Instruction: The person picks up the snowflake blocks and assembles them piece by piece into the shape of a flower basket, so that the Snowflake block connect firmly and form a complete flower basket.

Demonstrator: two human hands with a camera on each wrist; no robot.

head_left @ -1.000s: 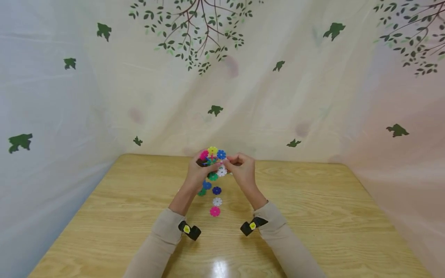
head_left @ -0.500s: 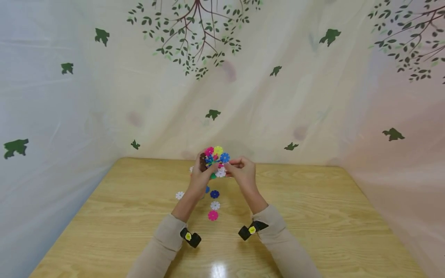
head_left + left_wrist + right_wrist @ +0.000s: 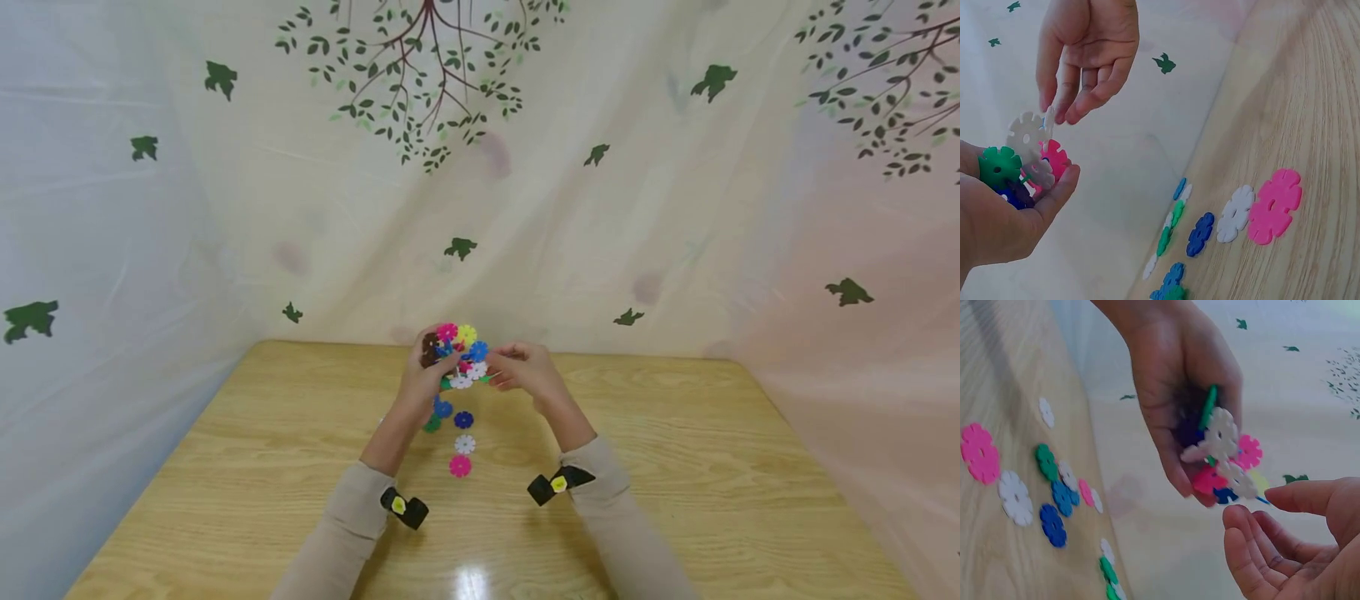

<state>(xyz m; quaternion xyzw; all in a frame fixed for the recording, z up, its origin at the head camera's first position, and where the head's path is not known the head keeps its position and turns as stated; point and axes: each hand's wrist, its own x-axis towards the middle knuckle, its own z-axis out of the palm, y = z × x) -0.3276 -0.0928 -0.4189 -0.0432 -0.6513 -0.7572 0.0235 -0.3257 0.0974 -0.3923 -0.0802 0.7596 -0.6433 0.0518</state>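
Note:
In the head view, my left hand [image 3: 422,383] grips a cluster of flower-shaped plastic building discs [image 3: 447,333], raised over the table. Pink, yellow, blue, brown, white and green discs slot into one another at angles. The left wrist view shows a white disc [image 3: 1025,134] at the top of the cluster and a green disc [image 3: 999,164] against the palm. Just right of it is my right hand [image 3: 531,371], thumb and fingers parted. Its thumb tip is right at a blue disc's edge [image 3: 1263,500] in the right wrist view. The palm hides part of the cluster.
Loose discs lie on the wooden table [image 3: 675,467] below the hands: pink [image 3: 461,466], white [image 3: 465,444], dark blue [image 3: 463,420], blue [image 3: 443,408] and green [image 3: 431,423]. More discs [image 3: 1109,570] lie toward the table's far edge. A printed cloth [image 3: 360,250] hangs behind.
My right hand has drawn slightly right, its fingers parting from their pinch at the cluster. My left hand has tilted and shifted the cluster, and more white discs show at its lower side.

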